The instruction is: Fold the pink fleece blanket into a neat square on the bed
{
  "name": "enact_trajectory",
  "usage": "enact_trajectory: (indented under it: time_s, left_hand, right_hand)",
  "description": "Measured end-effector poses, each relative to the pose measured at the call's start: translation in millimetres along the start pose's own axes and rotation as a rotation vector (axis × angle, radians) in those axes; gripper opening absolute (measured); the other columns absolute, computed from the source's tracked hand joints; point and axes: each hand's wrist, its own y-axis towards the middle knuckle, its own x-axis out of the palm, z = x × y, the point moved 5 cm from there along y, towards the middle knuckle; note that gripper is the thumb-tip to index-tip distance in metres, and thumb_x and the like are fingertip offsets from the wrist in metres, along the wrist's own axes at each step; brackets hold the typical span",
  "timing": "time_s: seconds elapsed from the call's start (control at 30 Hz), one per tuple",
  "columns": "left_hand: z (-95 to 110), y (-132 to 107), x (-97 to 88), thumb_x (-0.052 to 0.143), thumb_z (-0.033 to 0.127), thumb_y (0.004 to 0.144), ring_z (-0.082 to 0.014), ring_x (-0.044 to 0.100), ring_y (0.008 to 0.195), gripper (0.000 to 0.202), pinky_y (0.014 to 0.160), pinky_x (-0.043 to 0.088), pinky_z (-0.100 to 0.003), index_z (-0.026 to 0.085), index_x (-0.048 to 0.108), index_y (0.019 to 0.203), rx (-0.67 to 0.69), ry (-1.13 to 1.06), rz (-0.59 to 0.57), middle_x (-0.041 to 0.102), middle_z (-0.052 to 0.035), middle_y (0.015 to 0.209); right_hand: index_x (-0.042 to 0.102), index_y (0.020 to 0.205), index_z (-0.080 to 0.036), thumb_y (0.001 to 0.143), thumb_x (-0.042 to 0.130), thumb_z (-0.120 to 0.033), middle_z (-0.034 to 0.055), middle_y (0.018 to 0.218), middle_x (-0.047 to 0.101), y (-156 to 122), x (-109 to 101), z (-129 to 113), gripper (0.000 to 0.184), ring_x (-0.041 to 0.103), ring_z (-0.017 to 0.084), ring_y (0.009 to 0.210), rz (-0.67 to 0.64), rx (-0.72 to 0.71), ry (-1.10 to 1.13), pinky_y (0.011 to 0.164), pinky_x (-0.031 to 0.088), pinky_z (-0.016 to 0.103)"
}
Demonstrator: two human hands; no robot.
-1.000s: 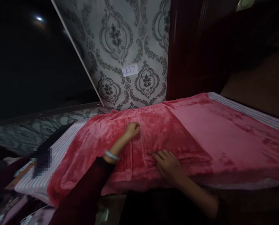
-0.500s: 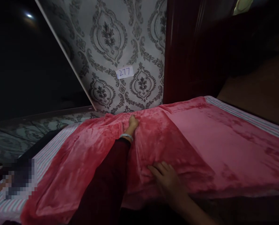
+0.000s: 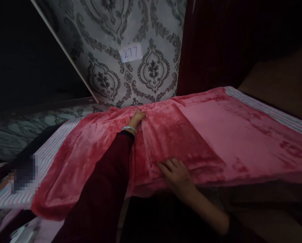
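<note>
Pink fleece blanket [image 3: 237, 135] is spread over a bed, covering most of it from the near edge to the wall. A darker, doubled-over flap of it [image 3: 176, 138] sits in the middle, and the left part is pretty rumpled and hangs off the near side.

Left hand [image 3: 137, 118] is stretched out to the far edge, right where the flap's fold line meets the wall. The fingers are curled down into the fabric, but honestly I can't tell if they're actually pinching it or just pushing on it. There's a silver bracelet [image 3: 129, 128] on that wrist and a dark red sleeve [image 3: 107, 182] runs up to it. Right hand [image 3: 176, 172] lies flat on the near corner of the flap, fingers spread out, gripping nothing, just pressing down.

Under the blanket there's a striped sheet [image 3: 52, 141] peeking out on the left, and again along the far right edge.

The room's really dim. The wall [image 3: 153, 67] behind the bed has grey damask wallpaper, with a little paper label [image 3: 130, 53] reading 277 stuck on it. A pale trim strip [image 3: 65, 54] runs diagonally along the wallpaper's left edge, and left of that it's basically black. To the right of the wallpaper stands a dark reddish wooden panel [image 3: 206, 50].
</note>
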Motion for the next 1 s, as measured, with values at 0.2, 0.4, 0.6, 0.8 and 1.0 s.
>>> enact_trajectory:
  time_s: [0.2,0.4,0.6,0.8,1.0]
  left_hand:
    - [29,-45,-8.0,0.066,0.009,0.084,-0.0286,0.048,0.144,0.051,0.119,0.039,-0.04,0.014,0.065,0.134,0.253,0.159,-0.074,0.058,-0.0142,0.15]
    - [35,-169,-4.7,0.048,0.017,0.096,-0.0213,0.07,0.113,0.037,0.103,0.053,-0.036,0.017,0.071,0.124,0.772,0.345,-0.341,0.075,-0.0092,0.122]
    - [1,-273,2.3,0.047,0.032,0.103,-0.0278,0.058,0.136,0.047,0.114,0.048,-0.046,0.011,0.056,0.144,0.807,0.369,-0.291,0.063,-0.0185,0.144]
    - [-36,-295,23.9,0.058,0.04,0.1,-0.0367,0.032,0.155,0.064,0.123,0.034,-0.06,0.011,0.043,0.155,0.768,0.517,-0.198,0.039,-0.0229,0.164]
    - [-48,-298,30.7,0.056,0.039,0.101,-0.0369,0.031,0.156,0.061,0.123,0.034,-0.06,0.013,0.043,0.155,0.741,0.566,-0.131,0.038,-0.0234,0.165]
  right_hand:
    - [0.067,0.139,-0.018,0.094,0.057,-0.009,0.0116,0.114,0.071,2,-6,4,0.047,0.053,0.025,0.096,-0.056,0.042,0.025,0.078,0.04,0.038]
    - [0.07,0.135,-0.019,0.097,0.05,-0.01,0.0095,0.13,0.071,2,-4,-4,0.043,0.058,0.027,0.117,0.03,0.017,0.035,0.094,0.044,0.041]
    - [0.072,0.13,-0.015,0.093,0.047,-0.008,0.0152,0.128,0.071,-2,-21,-7,0.045,0.061,0.028,0.124,-0.042,-0.032,0.111,0.11,0.044,0.052]
    - [0.064,0.142,-0.02,0.103,0.049,-0.034,0.013,0.145,0.061,-22,-64,63,0.044,0.049,0.033,0.14,-0.067,0.142,-0.057,0.117,0.035,0.058]
    - [0.045,0.158,-0.023,0.104,0.042,-0.042,0.0103,0.165,0.038,-66,-42,97,0.057,0.032,0.03,0.153,-0.215,0.175,-0.189,0.121,0.031,0.057]
